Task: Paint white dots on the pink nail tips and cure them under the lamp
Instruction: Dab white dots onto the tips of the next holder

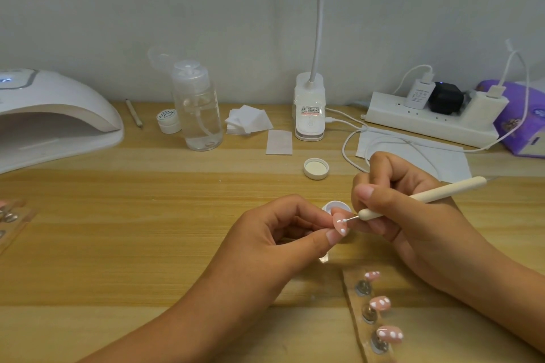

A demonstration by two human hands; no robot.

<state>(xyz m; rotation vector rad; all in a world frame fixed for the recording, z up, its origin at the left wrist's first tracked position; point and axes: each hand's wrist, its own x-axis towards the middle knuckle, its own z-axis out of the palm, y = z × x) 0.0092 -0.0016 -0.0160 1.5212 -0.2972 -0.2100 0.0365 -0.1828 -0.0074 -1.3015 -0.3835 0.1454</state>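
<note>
Dotting was the step in hand. The left hand [274,233] pinched a pink nail tip [339,222] between thumb and fingertips, low over the wooden table [147,230]. The right hand [404,203] gripped the dotting tool [424,196] like a pen, its fine point touching the tip at twelve o'clock of the white dots already there. The open pot of white gel [336,206] sat just behind, at twelve o'clock. Good work here, by my judgement, called for braced hands, a light touch, a straight lift and even spacing. Other pink tips stood on a strip [380,306] at five o'clock. The curing lamp [59,115] stood at ten o'clock, well apart.
</note>
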